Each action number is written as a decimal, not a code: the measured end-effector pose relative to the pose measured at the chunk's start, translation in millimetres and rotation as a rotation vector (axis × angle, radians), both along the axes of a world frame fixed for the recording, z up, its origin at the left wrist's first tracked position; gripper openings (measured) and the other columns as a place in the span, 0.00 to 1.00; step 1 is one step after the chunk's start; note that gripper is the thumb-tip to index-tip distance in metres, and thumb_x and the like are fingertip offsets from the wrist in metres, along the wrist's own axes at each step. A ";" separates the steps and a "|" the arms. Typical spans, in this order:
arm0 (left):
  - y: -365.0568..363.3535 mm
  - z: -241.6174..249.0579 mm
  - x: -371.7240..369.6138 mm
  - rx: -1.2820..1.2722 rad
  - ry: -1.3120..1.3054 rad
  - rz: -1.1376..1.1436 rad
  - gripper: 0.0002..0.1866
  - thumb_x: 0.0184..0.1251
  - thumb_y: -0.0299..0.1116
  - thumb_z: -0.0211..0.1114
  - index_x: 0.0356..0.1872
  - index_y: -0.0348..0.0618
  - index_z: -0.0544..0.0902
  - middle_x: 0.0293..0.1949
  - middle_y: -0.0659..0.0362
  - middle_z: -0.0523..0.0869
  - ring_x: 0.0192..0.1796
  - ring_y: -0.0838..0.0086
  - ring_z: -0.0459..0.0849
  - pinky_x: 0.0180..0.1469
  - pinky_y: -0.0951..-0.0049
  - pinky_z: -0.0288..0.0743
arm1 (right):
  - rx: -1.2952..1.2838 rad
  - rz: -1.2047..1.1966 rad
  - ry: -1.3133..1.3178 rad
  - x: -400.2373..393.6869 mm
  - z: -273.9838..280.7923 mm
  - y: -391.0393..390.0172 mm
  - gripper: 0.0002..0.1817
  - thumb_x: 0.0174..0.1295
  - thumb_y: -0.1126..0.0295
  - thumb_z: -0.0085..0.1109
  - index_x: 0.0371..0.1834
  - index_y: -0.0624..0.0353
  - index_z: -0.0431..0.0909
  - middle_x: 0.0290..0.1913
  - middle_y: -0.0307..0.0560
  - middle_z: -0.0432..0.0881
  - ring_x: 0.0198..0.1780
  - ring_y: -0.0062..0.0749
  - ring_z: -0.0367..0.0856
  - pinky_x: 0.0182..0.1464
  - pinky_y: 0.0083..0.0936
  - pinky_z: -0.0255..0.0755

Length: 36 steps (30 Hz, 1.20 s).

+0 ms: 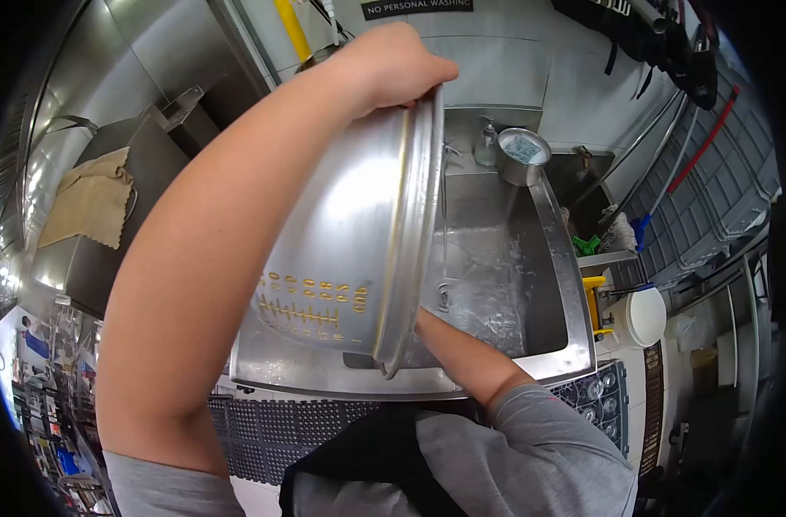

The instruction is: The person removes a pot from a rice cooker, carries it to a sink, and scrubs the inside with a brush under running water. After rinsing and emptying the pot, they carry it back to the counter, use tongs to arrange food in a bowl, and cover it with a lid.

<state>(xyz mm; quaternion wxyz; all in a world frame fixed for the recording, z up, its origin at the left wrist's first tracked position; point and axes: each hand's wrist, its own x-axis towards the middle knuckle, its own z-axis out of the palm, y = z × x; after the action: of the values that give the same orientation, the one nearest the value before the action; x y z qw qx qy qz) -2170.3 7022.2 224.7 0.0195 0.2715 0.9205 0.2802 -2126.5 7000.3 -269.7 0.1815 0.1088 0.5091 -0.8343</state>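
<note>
A large metal pot with yellow measuring marks on its side is tipped on its side over the steel sink. My left hand grips the pot's rim at the top. My right forearm reaches behind the pot's rim, and the right hand itself is hidden by the pot. The pot's open mouth faces right, toward the wet sink basin.
A small metal container and a soap bottle stand on the sink's back ledge. A brown cloth lies on a steel surface at left. Black floor mats lie below; a white bucket stands at right.
</note>
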 end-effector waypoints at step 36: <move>-400.4 -304.4 236.9 0.826 -0.037 1.182 0.17 0.63 0.22 0.60 0.52 0.33 0.70 0.44 0.53 0.83 0.44 0.71 0.82 0.51 0.71 0.75 | 0.099 -0.086 0.112 -136.9 136.6 117.6 0.15 0.73 0.56 0.50 0.40 0.52 0.83 0.22 0.31 0.70 0.19 0.15 0.65 0.19 0.15 0.57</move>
<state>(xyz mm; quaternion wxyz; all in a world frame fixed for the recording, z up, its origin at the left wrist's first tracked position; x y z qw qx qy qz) -1933.4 6621.8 -79.7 -0.2238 -0.2914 0.7321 0.5736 -2263.4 7117.9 -133.1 0.1110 0.0925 0.5539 -0.8199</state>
